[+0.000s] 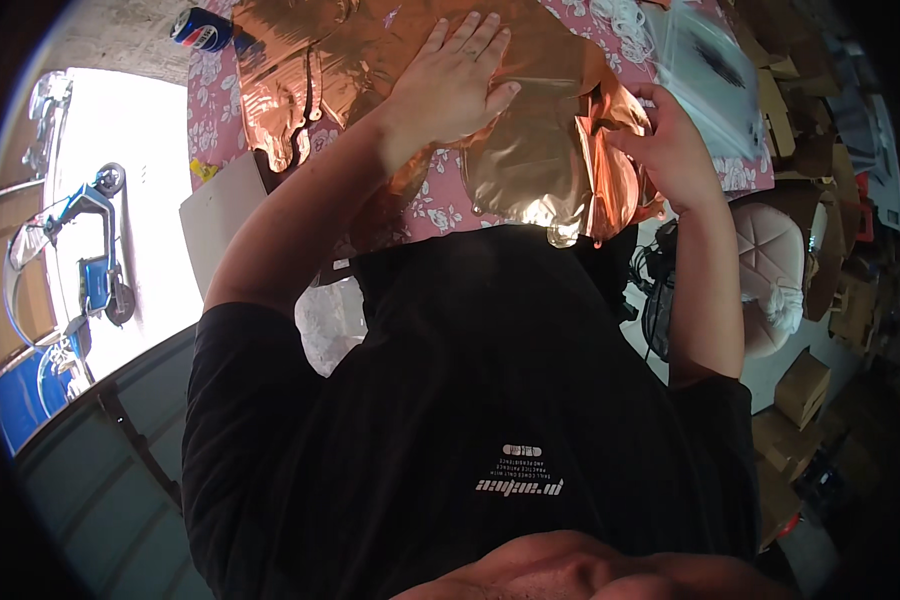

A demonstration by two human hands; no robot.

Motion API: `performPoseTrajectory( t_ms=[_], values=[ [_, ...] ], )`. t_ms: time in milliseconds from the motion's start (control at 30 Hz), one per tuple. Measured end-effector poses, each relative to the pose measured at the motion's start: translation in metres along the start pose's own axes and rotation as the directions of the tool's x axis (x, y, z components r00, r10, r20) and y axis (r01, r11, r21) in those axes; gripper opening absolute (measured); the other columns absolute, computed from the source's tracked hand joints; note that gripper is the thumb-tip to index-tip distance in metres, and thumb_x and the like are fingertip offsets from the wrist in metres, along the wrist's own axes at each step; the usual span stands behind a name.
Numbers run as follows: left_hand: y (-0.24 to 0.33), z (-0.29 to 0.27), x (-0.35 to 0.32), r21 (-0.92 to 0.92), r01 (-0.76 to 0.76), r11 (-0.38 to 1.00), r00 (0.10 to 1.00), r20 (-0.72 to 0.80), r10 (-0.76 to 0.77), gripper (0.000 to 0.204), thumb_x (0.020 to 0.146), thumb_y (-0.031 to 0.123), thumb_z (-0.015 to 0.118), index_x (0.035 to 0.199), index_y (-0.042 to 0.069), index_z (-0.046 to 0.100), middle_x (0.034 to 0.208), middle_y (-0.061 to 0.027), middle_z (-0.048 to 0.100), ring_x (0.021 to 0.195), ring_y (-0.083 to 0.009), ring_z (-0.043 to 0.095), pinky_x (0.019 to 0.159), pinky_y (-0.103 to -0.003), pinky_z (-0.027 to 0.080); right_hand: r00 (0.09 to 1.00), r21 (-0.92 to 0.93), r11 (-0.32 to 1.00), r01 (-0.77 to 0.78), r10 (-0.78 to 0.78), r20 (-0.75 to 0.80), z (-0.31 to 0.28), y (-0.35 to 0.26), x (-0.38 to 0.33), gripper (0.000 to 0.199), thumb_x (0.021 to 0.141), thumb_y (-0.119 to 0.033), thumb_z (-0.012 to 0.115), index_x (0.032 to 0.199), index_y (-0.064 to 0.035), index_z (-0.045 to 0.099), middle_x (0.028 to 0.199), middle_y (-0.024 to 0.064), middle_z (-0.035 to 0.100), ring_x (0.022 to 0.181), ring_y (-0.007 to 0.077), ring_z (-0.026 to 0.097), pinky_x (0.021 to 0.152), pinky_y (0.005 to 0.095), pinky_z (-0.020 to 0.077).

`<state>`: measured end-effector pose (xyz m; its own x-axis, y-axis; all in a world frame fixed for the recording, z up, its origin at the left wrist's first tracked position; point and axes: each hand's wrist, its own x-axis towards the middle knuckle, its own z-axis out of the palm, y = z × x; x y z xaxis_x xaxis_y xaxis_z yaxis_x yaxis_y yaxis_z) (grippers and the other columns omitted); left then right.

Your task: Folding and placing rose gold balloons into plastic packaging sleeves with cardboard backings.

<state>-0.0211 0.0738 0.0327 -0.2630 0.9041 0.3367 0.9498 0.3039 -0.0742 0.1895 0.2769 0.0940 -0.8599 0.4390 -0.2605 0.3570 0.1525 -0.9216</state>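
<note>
Pressing flat: the left hand (457, 80) is laid palm-down, fingers spread wide, on the copper foil sheet (530, 150), apparently to pin it against the table while the other side is worked. The right hand (670, 150) is set at the sheet's right edge, where a crinkled fold (610, 170) is raised; fingers are curled narrow onto that edge, likely pinching it, though the fingertips are partly hidden behind the foil, so the exact grip cannot be confirmed.

The foil is spread over a floral pink tablecloth (210, 110), with its near end hanging over the table edge toward the torso. More copper foil pieces (290, 100) are lying to the left, touching or overlapping the main sheet; where one ends and the next begins is hard to make out.

A blue drink can (198, 28) is seen at the far left corner, well apart from the hands. A clear plastic bag (705, 60) is lying just beyond the right hand. A pale flat board (220, 215) sticks out below the table's left edge.

Much of the near table is blocked by the black shirt (470, 400). The right side is dark clutter, probably cardboard boxes (805, 385).
</note>
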Motion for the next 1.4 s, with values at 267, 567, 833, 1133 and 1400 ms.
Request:
performPoseTrajectory(
  t_ms=[267,567,833,1133,1400],
  values=[
    [0.005,-0.035,0.011,-0.217,0.140,0.966,0.951,0.301,-0.071,0.071,0.100,0.037,0.048,0.153,-0.009,0.039,0.163,-0.0308,0.032,0.155,-0.0423,0.027,0.127,-0.056,0.018,0.983,-0.214,0.960,0.183,-0.175,0.056,0.027,-0.027,-0.006,0.056,0.089,-0.001,0.072,0.142,0.0033,0.054,0.122,0.0164,0.072,0.108,0.0175,0.068,0.093,0.0301,0.0536],
    [0.009,-0.090,0.035,0.075,-0.204,0.976,0.649,0.757,0.077,0.072,0.098,0.037,0.049,0.148,-0.013,0.041,0.163,-0.0314,0.032,0.154,-0.0428,0.028,0.127,-0.056,0.018,0.942,-0.446,0.835,0.322,-0.239,0.234,0.072,-0.048,-0.047,0.049,0.090,-0.013,0.075,0.136,-0.0021,0.064,0.108,0.0114,0.076,0.083,0.0163,0.071,0.078,0.0294,0.0562],
    [0.008,-0.048,0.012,-0.194,0.133,0.972,0.947,0.313,-0.067,0.071,0.097,0.035,0.050,0.148,-0.015,0.041,0.161,-0.0327,0.034,0.153,-0.0432,0.029,0.127,-0.056,0.019,0.796,-0.556,0.645,0.524,-0.604,0.051,0.052,0.014,-0.006,0.044,0.093,-0.003,0.068,0.136,0.0008,0.061,0.142,0.0176,0.061,0.130,0.0347,0.058,0.109,0.0397,0.0471],
    [0.004,-0.032,0.008,-0.193,0.121,0.974,0.964,0.257,-0.069,0.068,0.096,0.032,0.050,0.143,-0.017,0.046,0.160,-0.0338,0.036,0.152,-0.0442,0.032,0.127,-0.056,0.020,0.759,-0.565,0.552,0.613,-0.609,0.230,0.082,0.025,-0.006,0.056,0.092,0.001,0.062,0.147,-0.0008,0.052,0.155,0.0207,0.049,0.145,0.0390,0.046,0.119,0.0445,0.0405],
    [0.002,-0.008,-0.006,-0.057,-0.062,0.996,0.991,-0.125,0.054,0.067,0.094,0.030,0.052,0.144,-0.016,0.045,0.160,-0.0337,0.036,0.152,-0.0442,0.032,0.127,-0.056,0.021,0.690,-0.515,0.527,0.676,-0.699,0.189,0.074,0.023,0.014,0.058,0.086,0.000,0.071,0.142,-0.0065,0.059,0.149,0.0149,0.057,0.136,0.0381,0.055,0.111,0.0445,0.0483]
  ],
)
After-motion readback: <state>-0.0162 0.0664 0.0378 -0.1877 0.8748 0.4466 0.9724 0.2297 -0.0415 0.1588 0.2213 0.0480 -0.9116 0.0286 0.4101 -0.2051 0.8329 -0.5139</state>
